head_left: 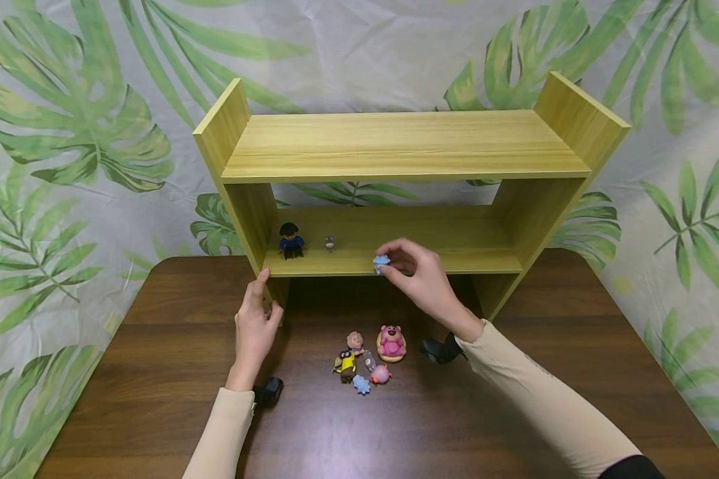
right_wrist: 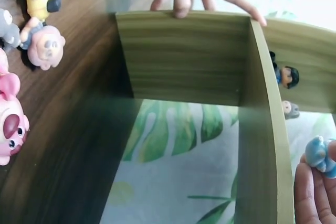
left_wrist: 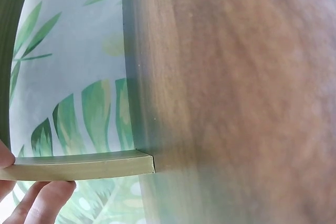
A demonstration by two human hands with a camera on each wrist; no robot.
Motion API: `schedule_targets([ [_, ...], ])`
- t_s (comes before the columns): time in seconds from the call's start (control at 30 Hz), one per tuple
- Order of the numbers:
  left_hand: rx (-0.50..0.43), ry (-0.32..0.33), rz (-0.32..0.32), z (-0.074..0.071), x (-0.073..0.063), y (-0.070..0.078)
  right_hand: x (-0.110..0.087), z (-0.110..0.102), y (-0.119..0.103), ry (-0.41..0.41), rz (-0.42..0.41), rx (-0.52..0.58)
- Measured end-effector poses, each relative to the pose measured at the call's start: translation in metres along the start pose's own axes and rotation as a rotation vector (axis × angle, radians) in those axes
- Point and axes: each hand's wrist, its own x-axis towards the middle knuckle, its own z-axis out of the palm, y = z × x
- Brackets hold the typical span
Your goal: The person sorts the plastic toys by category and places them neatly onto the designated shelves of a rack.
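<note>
My right hand point(head_left: 422, 276) pinches a small light-blue toy figure point(head_left: 381, 262) between thumb and fingers, at the front edge of the middle board of a wooden shelf point(head_left: 407, 169). In the right wrist view the blue figure point(right_wrist: 316, 153) shows at the lower right, partly covered by the thumb. My left hand point(head_left: 256, 326) holds the front edge of the shelf's left side panel point(left_wrist: 84, 169), thumb on one side and fingers on the other. On the middle board, toward the left, stand a black-haired toy figure in blue point(head_left: 291, 241) and a tiny grey figure point(head_left: 329, 243).
On the brown table point(head_left: 156, 372), before the shelf, several toys lie clustered: a pink bear point(head_left: 391, 342), a yellow-and-brown figure point(head_left: 347, 366), a pink round toy point(head_left: 381, 374), a light-blue spiky piece point(head_left: 361, 384). Behind hangs a leaf-patterned cloth point(head_left: 365, 60).
</note>
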Motion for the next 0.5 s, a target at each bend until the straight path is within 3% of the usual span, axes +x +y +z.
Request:
schedule_targets([
  [0.5, -0.005, -0.002, -0.019, 0.001, 0.0, -0.001, 0.021, 0.006, 0.003, -0.007, 0.062, -0.021],
])
